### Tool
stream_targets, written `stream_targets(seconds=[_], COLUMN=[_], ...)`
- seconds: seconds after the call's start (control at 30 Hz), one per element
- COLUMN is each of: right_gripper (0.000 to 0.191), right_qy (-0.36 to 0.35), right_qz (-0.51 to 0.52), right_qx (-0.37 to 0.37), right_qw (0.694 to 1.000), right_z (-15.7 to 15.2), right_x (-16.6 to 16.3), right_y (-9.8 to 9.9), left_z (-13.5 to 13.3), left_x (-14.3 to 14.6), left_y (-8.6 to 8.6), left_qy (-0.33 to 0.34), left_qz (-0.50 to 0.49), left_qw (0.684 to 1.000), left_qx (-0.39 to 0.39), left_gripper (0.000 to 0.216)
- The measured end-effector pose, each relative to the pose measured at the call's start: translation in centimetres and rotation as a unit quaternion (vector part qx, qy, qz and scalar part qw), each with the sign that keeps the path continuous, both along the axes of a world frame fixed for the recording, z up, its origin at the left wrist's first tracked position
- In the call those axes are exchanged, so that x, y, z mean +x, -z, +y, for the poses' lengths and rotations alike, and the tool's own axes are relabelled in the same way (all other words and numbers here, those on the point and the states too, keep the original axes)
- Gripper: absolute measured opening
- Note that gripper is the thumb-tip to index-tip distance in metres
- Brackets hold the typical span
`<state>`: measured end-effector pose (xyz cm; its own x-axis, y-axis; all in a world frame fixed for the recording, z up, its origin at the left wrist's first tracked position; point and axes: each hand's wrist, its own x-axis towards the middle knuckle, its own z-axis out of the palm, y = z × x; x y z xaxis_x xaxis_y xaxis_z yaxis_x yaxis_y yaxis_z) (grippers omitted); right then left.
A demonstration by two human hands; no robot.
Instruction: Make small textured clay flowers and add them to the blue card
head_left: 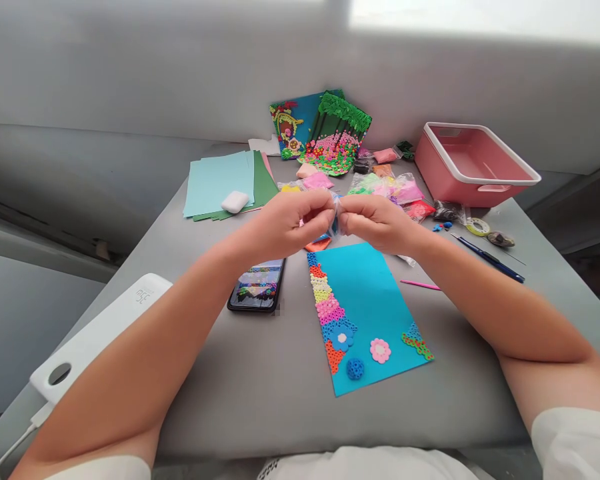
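Along the left of the desk (pixel 260 373), sheets (pixel 220 183) are stacked, and a phone (pixel 257 285) lies nearer. Above it, the left hand (pixel 290 220) is curled in a pinch, its grip closed tight about 1 edge of a small clear bag (pixel 336 212). The other edge is pinched likewise by the right hand (pixel 375 223), so the bag is held between the 2 hands, clear of the desk, over the top of a blue card (pixel 367 293). The bag is judged light, limp, slippery and easily torn. It is best taken at its edges, by fingertips. A tray (pixel 473 163) stands far right.
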<state>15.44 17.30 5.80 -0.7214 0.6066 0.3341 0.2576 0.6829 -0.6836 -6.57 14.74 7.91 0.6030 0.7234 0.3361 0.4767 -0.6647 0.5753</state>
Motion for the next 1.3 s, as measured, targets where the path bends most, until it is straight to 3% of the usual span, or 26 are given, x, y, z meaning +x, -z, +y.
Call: stream_targets(seconds=[0.17, 0.3, 0.4, 0.43, 0.53, 0.6, 0.7, 0.83, 1.03, 1.17, 1.3], right_gripper=[0.023, 0.030, 0.025, 0.024, 0.024, 0.025, 0.021, 0.008, 0.011, 0.023, 0.045], right_qy=[0.051, 0.089, 0.067, 0.059, 0.067, 0.094, 0.137, 0.165, 0.172, 0.160, 0.161], right_qz=[0.014, 0.010, -0.002, -0.006, -0.011, -0.007, 0.028, 0.117, 0.095, 0.064, 0.040], right_qx=[0.024, 0.062, 0.074, 0.078, 0.095, 0.110, 0.122, 0.085, 0.028, -0.012, -0.050], right_qw=[0.998, 0.994, 0.995, 0.995, 0.993, 0.990, 0.983, 0.976, 0.980, 0.985, 0.985], right_z=[0.4, 0.4, -0.2, -0.4, -0.7, -0.7, -0.9, -1.6, -1.5, -1.1, -1.4], right_x=[0.6, 0.7, 0.5, 0.5, 0.5, 0.6, 0.6, 0.3, 0.2, 0.1, -0.2], right_y=[-0.4, -0.4, -0.6, -0.7, -0.9, -0.9, -0.7, -0.6, -0.7, -0.8, -0.6], left_z=[0.1, 0.9, 1.1, 1.1, 0.7, 0.3, 0.0, 0.0, 0.1, 0.2, 0.0], left_x=[-0.2, -0.7, -0.8, -0.8, -0.5, -0.4, -0.5, -0.6, -0.5, -0.3, 0.1], left_y=[0.3, 1.7, 2.3, 2.4, 2.0, 1.6, 1.2, 1.2, 2.3, 2.7, 2.7], left_qy=[-0.026, -0.051, -0.024, -0.021, -0.056, -0.093, -0.137, -0.175, -0.144, -0.118, -0.096], left_qz=[-0.002, 0.026, 0.066, 0.091, 0.157, 0.179, 0.188, 0.190, 0.139, 0.161, 0.218], left_qw=[0.999, 0.982, 0.962, 0.962, 0.967, 0.964, 0.956, 0.945, 0.943, 0.936, 0.924], left_qx=[0.028, 0.179, 0.265, 0.256, 0.193, 0.172, 0.180, 0.200, 0.266, 0.289, 0.300], left_gripper=[0.021, 0.020, 0.074, 0.078, 0.042, 0.028, 0.030, 0.039, 0.049, 0.053, 0.042])
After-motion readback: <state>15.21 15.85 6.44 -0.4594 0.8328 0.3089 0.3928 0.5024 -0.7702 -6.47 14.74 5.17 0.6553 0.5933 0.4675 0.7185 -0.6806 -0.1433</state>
